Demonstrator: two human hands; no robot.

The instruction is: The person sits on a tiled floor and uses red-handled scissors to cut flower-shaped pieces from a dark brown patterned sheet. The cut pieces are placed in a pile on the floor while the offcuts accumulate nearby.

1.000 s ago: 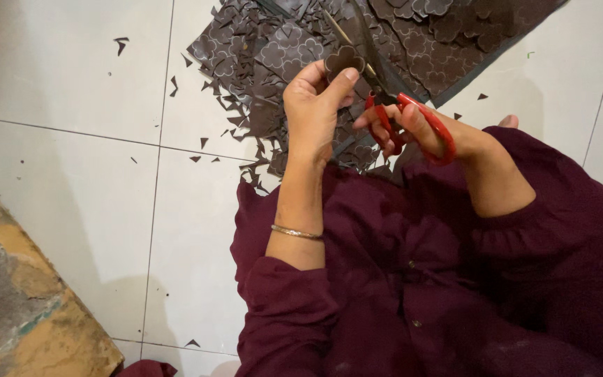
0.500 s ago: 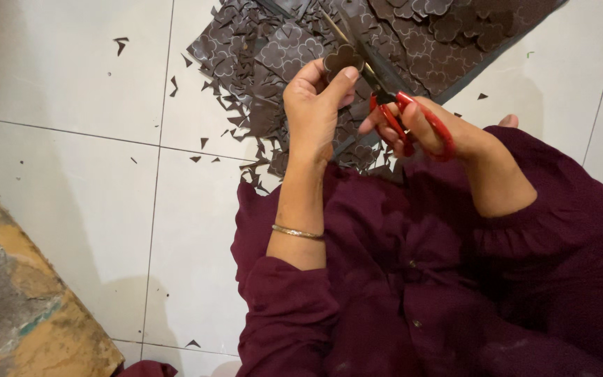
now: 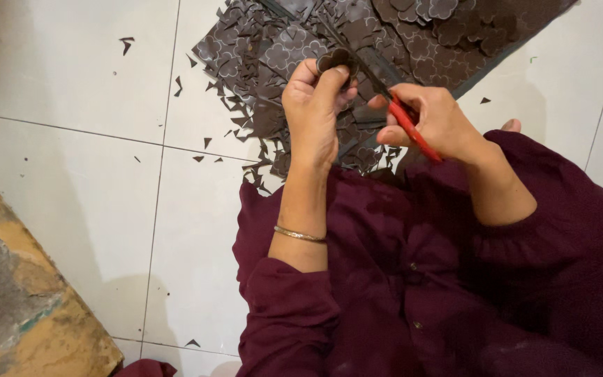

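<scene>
One pair of scissors points up-left; right hand holds it.

scissors: glossy red plastic handles, dark metal blades
cut piece: matt dark-brown sheet
floor tiles: smooth, glossy white
bangle: shiny metal
board, 8 o'clock: rough, worn

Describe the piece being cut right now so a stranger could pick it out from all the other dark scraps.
Start at the white tile floor and find the dark sheet covered in flower outlines. In front of it, the left hand pinches one small dark piece against the red-handled scissors in the right hand. It alone is lifted off the floor.
</scene>
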